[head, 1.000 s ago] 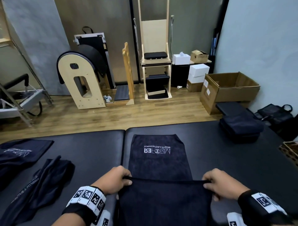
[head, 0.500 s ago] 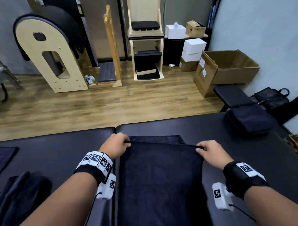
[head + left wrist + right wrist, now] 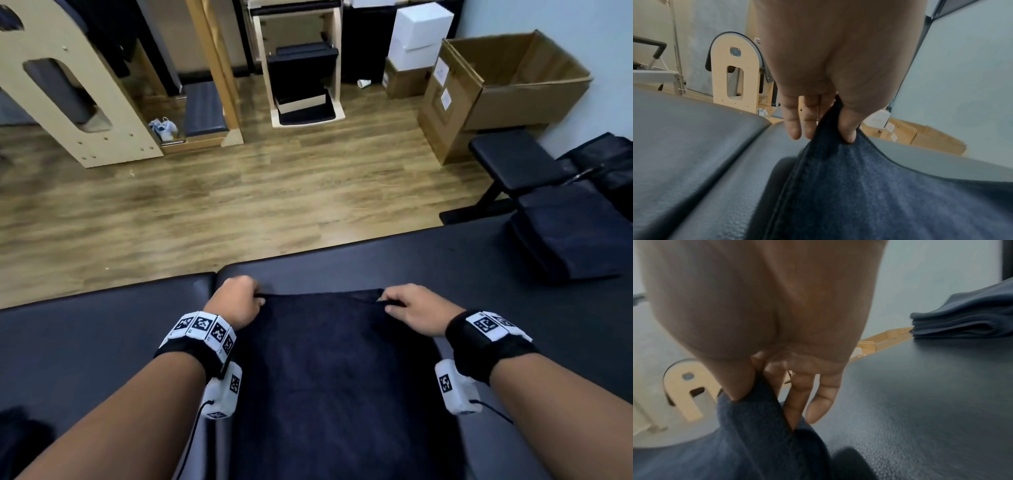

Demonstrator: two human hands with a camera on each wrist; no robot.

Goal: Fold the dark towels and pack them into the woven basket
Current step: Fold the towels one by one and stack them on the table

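Observation:
A dark towel (image 3: 325,370) lies folded over on the black padded table (image 3: 102,342), its far edge held just above the surface. My left hand (image 3: 239,301) pinches the towel's far left corner (image 3: 830,139) between thumb and fingers. My right hand (image 3: 407,308) pinches the far right corner (image 3: 756,404) the same way. A stack of folded dark towels (image 3: 565,233) sits at the table's far right, also in the right wrist view (image 3: 962,321). The woven basket is out of view.
Beyond the table's far edge is wooden floor (image 3: 239,192) with a wooden arch barrel (image 3: 68,96), a step unit (image 3: 301,68), an open cardboard box (image 3: 507,85) and a black bench (image 3: 513,161). A crumpled dark cloth (image 3: 20,435) shows at the left edge.
Both hands carried the towel's near edge forward over the printed half, which is now covered. The hands have reached the far edge, and the head has tilted down.

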